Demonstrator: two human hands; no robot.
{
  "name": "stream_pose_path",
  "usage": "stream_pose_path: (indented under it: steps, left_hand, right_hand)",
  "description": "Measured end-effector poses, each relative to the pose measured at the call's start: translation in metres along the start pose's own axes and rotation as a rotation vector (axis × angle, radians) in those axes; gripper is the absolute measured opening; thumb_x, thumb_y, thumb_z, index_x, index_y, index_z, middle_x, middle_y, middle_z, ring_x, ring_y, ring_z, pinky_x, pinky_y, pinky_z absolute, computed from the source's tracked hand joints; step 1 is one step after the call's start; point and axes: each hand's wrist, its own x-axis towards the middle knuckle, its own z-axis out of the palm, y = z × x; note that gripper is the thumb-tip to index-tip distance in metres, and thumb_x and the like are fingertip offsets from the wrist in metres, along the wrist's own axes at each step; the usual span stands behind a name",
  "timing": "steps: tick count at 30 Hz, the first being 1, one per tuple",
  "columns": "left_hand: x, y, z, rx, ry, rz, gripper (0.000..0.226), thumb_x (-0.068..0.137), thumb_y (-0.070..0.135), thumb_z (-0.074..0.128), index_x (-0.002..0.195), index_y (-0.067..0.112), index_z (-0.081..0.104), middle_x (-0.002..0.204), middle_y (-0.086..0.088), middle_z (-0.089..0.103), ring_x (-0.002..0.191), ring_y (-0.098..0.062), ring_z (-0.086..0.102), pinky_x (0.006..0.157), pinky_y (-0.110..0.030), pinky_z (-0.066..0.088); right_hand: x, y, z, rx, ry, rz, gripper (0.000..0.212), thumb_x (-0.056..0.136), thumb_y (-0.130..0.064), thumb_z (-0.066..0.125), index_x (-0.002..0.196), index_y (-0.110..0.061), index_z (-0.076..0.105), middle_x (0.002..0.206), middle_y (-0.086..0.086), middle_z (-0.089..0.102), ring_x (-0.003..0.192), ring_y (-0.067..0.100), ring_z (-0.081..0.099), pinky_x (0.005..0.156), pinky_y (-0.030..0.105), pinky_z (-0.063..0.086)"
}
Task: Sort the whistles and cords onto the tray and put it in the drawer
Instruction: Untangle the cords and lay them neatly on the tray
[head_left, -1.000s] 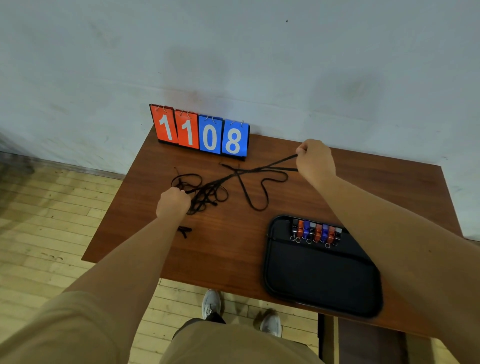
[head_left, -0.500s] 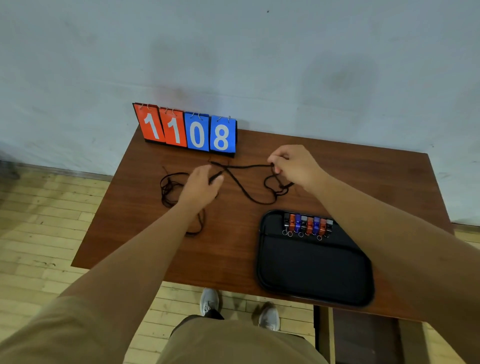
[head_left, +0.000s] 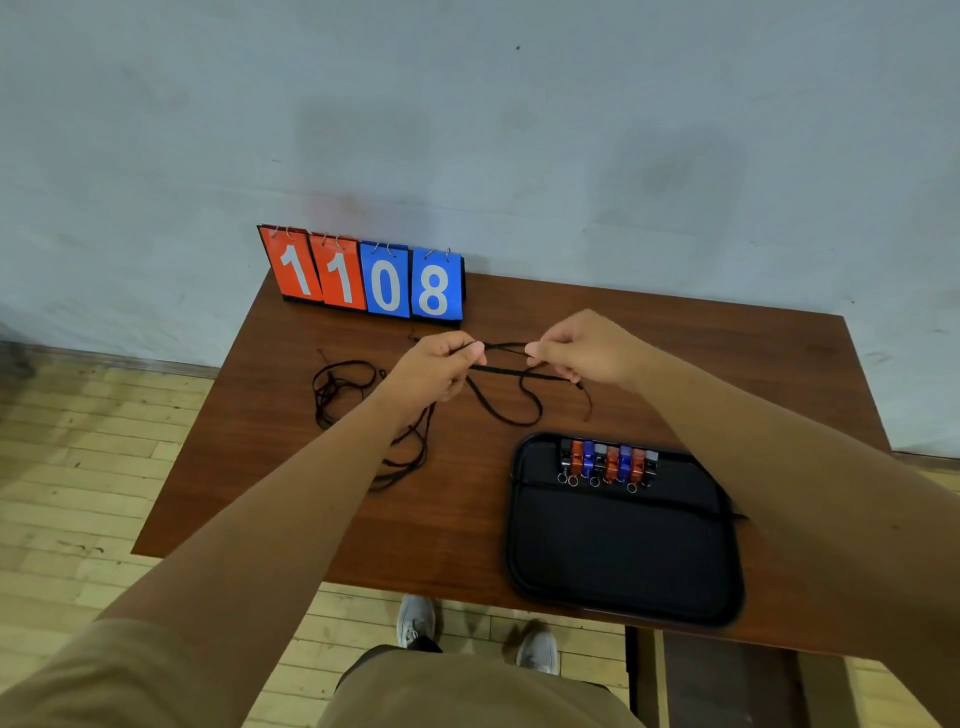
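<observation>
My left hand (head_left: 439, 366) and my right hand (head_left: 582, 349) hover close together over the back middle of the brown table (head_left: 270, 499), both pinching one black cord (head_left: 506, 370) stretched between them; its loops hang down to the table. A tangle of other black cords (head_left: 340, 387) lies to the left, trailing under my left forearm. A black tray (head_left: 623, 551) sits at the front right. Along its far edge stands a row of several orange, blue and black whistles (head_left: 605, 462) with small key rings.
A flip scoreboard reading 1108 (head_left: 366, 275) stands at the table's back edge against the grey wall. Wooden floor lies to the left and in front. My shoes (head_left: 415, 621) show below the table's front edge.
My hands have come together at the table's back middle. The left hand left the cord tangle and now grips the same cord as the right, which moved left.
</observation>
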Motion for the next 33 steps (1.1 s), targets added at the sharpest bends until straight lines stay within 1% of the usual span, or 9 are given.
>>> stream_pose_path:
  steps: [5,7,10,13,17,19,22,26,33]
  left_hand:
    - [0.003,-0.001,0.001,-0.037,0.092,-0.035,0.026,0.105,0.028,0.049,0.101,0.006,0.062,0.058,-0.002,0.04,0.047,-0.011,0.035,0.047,-0.021,0.034]
    - [0.007,-0.002,0.0,-0.046,0.164,-0.06,0.025,0.104,0.03,0.05,0.1,0.009,0.064,0.058,0.002,0.043,0.048,-0.01,0.038,0.049,-0.023,0.036]
    - [0.011,0.0,0.0,-0.01,0.251,-0.086,0.024,0.104,0.034,0.05,0.099,0.016,0.065,0.063,0.002,0.052,0.054,-0.008,0.048,0.058,-0.023,0.045]
    - [0.013,0.006,0.003,0.01,0.301,-0.084,0.025,0.104,0.034,0.048,0.103,0.015,0.064,0.063,0.002,0.054,0.052,-0.004,0.052,0.063,-0.021,0.047]
    - [0.017,0.011,0.013,0.091,0.32,-0.106,0.024,0.103,0.034,0.051,0.116,0.016,0.06,0.09,-0.001,0.065,0.072,-0.001,0.061,0.073,-0.021,0.045]
    - [0.017,0.013,0.019,0.19,0.381,-0.09,0.029,0.101,0.036,0.053,0.124,0.018,0.056,0.115,0.001,0.053,0.091,-0.005,0.057,0.077,-0.02,0.042]
    - [0.015,0.023,0.029,0.154,0.455,-0.083,0.028,0.102,0.037,0.05,0.116,0.015,0.058,0.11,0.0,0.055,0.086,-0.008,0.057,0.068,-0.019,0.042]
    - [0.009,0.032,0.045,0.005,0.37,-0.075,0.034,0.102,0.048,0.045,0.113,0.018,0.054,0.104,0.0,0.066,0.09,-0.008,0.067,0.081,-0.028,0.053]
    - [-0.003,0.047,0.054,-0.099,-0.068,-0.049,0.041,0.102,0.048,0.045,0.12,0.013,0.058,0.09,-0.001,0.074,0.085,-0.017,0.073,0.082,-0.032,0.057]
  right_hand:
    - [0.001,0.0,0.009,-0.082,-0.118,-0.01,0.024,0.097,-0.037,0.064,0.103,-0.018,0.077,0.105,0.004,0.072,0.1,0.022,0.066,0.092,0.04,0.05]
    - [-0.001,0.001,0.011,-0.072,-0.137,-0.005,0.024,0.099,-0.035,0.06,0.102,-0.018,0.078,0.113,0.001,0.072,0.107,0.018,0.064,0.102,0.041,0.047]
    - [-0.007,0.005,0.012,0.245,-0.242,0.028,0.029,0.105,-0.027,0.051,0.104,-0.008,0.073,0.104,0.005,0.077,0.106,0.019,0.07,0.106,0.043,0.047]
    - [-0.009,0.013,0.013,0.583,-0.255,0.04,0.034,0.107,-0.025,0.046,0.114,0.001,0.067,0.09,0.014,0.072,0.089,0.027,0.069,0.091,0.044,0.056]
    - [-0.011,0.013,0.016,0.574,-0.226,-0.004,0.028,0.103,-0.022,0.056,0.113,-0.001,0.071,0.081,0.007,0.065,0.079,0.019,0.062,0.077,0.034,0.05]
    - [-0.016,0.01,0.016,0.56,-0.19,-0.009,0.023,0.1,-0.02,0.061,0.109,-0.005,0.075,0.091,0.005,0.071,0.088,0.016,0.065,0.085,0.034,0.05]
    - [-0.017,0.006,0.014,0.527,-0.016,0.019,0.019,0.095,-0.03,0.066,0.106,-0.02,0.08,0.111,-0.01,0.073,0.103,0.007,0.061,0.098,0.031,0.041]
    - [-0.014,0.014,0.012,0.855,0.057,0.066,0.021,0.097,-0.022,0.066,0.109,-0.008,0.077,0.068,-0.007,0.058,0.066,0.01,0.045,0.069,0.028,0.038]
    - [-0.025,0.017,0.009,0.998,0.077,0.071,0.005,0.094,-0.013,0.069,0.095,-0.009,0.071,0.078,0.005,0.068,0.059,0.012,0.052,0.054,0.024,0.04]
